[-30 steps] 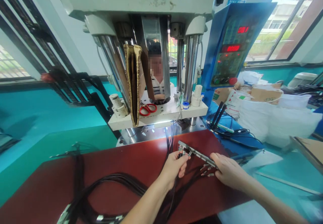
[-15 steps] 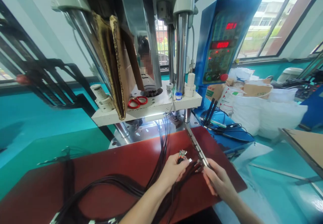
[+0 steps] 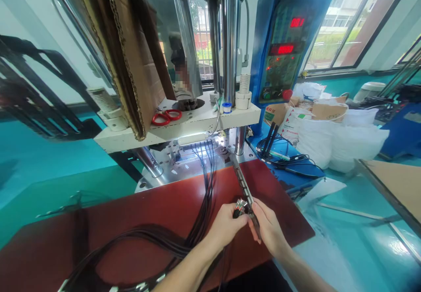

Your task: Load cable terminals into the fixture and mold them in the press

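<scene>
Left hand (image 3: 226,224), bare and curled, pinches a small cluster of metal-tipped connector ends (image 3: 240,205) between thumb and fingers; these ends terminate thin black cables (image 3: 200,204). Right hand (image 3: 268,226) lies just beside it, fingers closed around the near end of a long, narrow metal strip fixture (image 3: 242,182), flat and perforated along its length, which slants away toward the machine base. Both hands work over a smooth, glossy dark-red mat (image 3: 138,222) with a rounded front edge. The black cables run in a loose bundle from under the press, across the mat, and sweep in wide curves toward the lower left.

Behind the mat stands a press machine (image 3: 226,42) with polished cylindrical steel columns and a cream-painted flat platen (image 3: 197,123). On the platen lie red-handled scissors (image 3: 166,116), white ribbed plastic cylinders (image 3: 243,92) and a small blue-ringed spool (image 3: 226,107). A folded sheet of brown corrugated cardboard (image 3: 128,55) leans upright against the columns. To the right rises a blue sheet-metal control box (image 3: 283,46) with red digit displays and a round red button. Farther right, translucent white plastic bags (image 3: 345,145) and cardboard cartons (image 3: 325,112) rest on a teal bench, near a tangle of black leads (image 3: 286,158).
</scene>
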Demonstrator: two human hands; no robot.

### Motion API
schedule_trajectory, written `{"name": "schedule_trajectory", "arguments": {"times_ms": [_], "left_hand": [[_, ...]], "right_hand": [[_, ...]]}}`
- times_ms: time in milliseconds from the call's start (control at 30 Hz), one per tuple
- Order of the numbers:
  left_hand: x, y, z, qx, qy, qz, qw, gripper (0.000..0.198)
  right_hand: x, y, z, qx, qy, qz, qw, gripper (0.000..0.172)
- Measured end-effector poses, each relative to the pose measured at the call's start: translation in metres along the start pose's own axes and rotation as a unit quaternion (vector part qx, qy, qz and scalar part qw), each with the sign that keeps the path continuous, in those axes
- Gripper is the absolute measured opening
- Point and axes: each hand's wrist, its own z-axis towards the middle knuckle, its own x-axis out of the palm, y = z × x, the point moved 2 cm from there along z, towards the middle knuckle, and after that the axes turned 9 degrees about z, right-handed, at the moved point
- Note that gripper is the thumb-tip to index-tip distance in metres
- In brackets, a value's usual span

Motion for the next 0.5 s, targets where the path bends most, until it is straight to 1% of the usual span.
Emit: {"name": "schedule_trajectory", "arguments": {"times_ms": [100, 233, 300, 400, 500], "left_hand": [[0.0003, -0.0003, -0.0009, -0.004, 0.0, 0.016, 1.0, 0.012], [0.0029, 0.0004, -0.0017, 0.008, 0.018, 0.011, 1.0, 0.013], [0.0041, 0.001, -0.0025, 0.014, 0.023, 0.008, 1.0, 0.013], [0.0032, 0.0014, -0.0043, 0.017, 0.007, 0.02, 1.0, 0.013], [-0.0016, 0.001, -0.0055, 0.002, 0.005, 0.013, 1.0, 0.01]], "right_hand": [[-0.0003, -0.0015, -0.0002, -0.01, 0.0, -0.022, 1.0, 0.042], [0.0005, -0.0031, -0.001, -0.016, -0.001, -0.04, 0.999, 0.046], [0.0018, -0.0036, -0.0016, -0.036, -0.001, -0.066, 0.997, 0.046], [0.0039, -0.0041, -0.0023, -0.068, 0.014, -0.107, 0.992, 0.047], [0.0026, -0.0054, -0.003, -0.046, 0.011, -0.079, 0.996, 0.049]]}}
